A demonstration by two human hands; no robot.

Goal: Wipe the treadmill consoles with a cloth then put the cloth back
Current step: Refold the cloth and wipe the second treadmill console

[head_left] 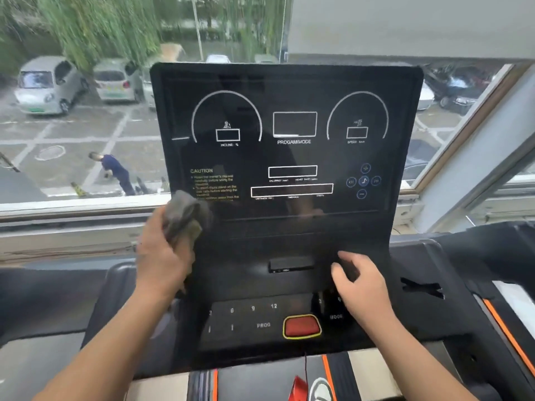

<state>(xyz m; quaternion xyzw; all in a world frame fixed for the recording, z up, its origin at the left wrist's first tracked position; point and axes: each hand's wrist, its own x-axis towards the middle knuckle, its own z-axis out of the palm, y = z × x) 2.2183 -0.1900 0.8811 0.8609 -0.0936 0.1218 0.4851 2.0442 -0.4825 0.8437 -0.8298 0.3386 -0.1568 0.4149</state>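
Note:
The black treadmill console (pixel 289 157) stands upright in front of me, with white gauge outlines, a CAUTION label and a lower button panel. My left hand (pixel 162 253) grips a bunched grey-brown cloth (pixel 186 215) and holds it against the console's lower left edge, just under the CAUTION text. My right hand (pixel 362 282) rests on the console's lower right part above the MODE button, fingers loosely curled and holding nothing.
A red stop button (pixel 301 326) with a yellow rim sits on the lower panel, with a red safety clip (pixel 299 387) hanging below. A small black slot (pixel 291 264) is mid-console. A window sill (pixel 72 224) runs behind; a second treadmill's edge (pixel 503 319) lies to the right.

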